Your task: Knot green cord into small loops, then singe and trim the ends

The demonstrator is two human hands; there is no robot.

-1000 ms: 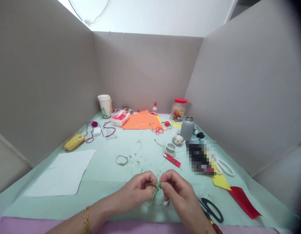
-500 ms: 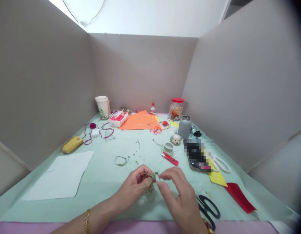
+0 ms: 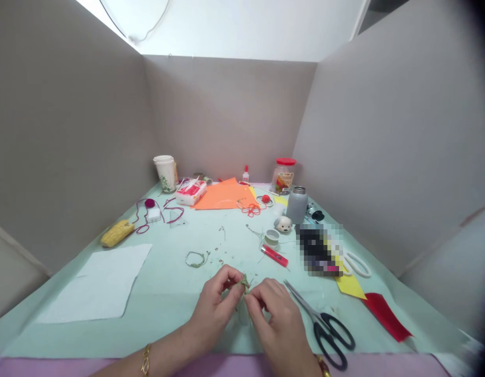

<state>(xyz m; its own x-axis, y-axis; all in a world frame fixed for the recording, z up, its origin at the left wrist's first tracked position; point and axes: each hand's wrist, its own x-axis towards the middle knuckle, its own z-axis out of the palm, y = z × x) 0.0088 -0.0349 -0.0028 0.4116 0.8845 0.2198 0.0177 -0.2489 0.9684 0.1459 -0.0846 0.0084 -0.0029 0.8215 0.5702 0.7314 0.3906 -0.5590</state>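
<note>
My left hand and my right hand meet low in the middle of the pale green table cover. Between their fingertips they pinch a small twist of green grass fibre, with loose strands hanging below it. My fingers hide part of the twist. Just right of my right hand lie black-handled scissors, their blades pointing up and left, apart from my fingers. A small ring of plaited grass lies ahead of my left hand, and a red utility knife lies ahead of my right.
Grass bits, a small tape roll, a dog figurine, a grey bottle, orange paper, red yarn, a white sheet and a pixelated object lie about the table. Cardboard walls enclose three sides.
My right hand has come back to the grass twist and closed on it again. The hands sit closer together, and the scissor blades now show beside my right hand.
</note>
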